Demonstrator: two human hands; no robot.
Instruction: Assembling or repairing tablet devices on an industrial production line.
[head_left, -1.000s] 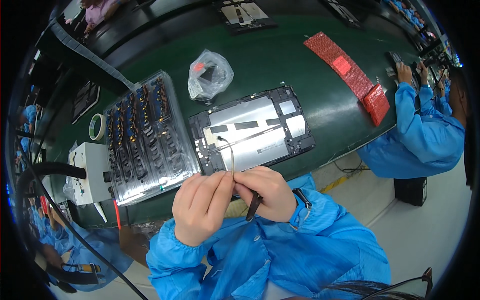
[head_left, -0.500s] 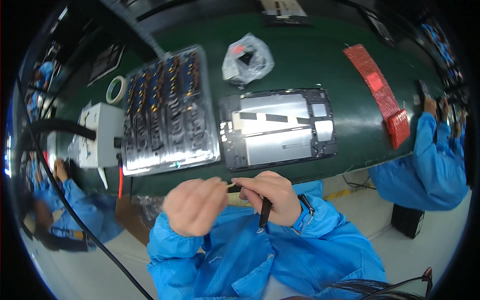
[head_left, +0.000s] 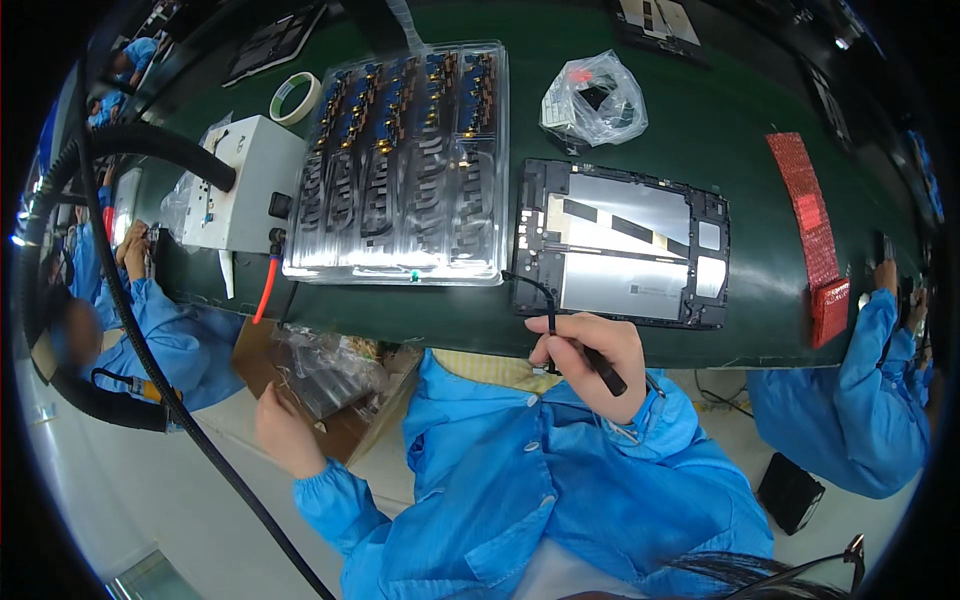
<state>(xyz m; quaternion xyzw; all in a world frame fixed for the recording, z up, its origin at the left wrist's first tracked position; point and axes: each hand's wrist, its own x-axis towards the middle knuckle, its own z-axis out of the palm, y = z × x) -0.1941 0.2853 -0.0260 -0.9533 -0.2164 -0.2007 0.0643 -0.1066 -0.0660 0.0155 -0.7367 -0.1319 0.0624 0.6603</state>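
My right hand (head_left: 605, 362) is closed in front of the tablet's lower edge. Between thumb and fingertips it pinches a thin, bent black flex cable (head_left: 549, 297), whose tip reaches toward the tray corner. A black stick-like tool (head_left: 606, 374) is tucked in the same hand; its other end is hidden. Beyond lies the opened tablet (head_left: 625, 285), with silver battery plates and a black frame. Away to the left, my left hand (head_left: 287, 432) hovers at the cardboard box (head_left: 262, 352), fingers extended and no object visible in them. Crumpled clear plastic (head_left: 330, 375) fills the box.
A clear tray (head_left: 400, 272) of flex cables sits left of the tablet. Left of it are a white box device (head_left: 238, 180) with a black hose and a tape roll (head_left: 296, 98). A plastic bag (head_left: 595, 100) and red bubble wrap (head_left: 808, 215) lie beyond. Co-workers sit on both sides.
My hands have parted: the left went down and left to the cardboard box, the right shifted right with the flex cable and tool. The view has turned, so the bench appears moved.
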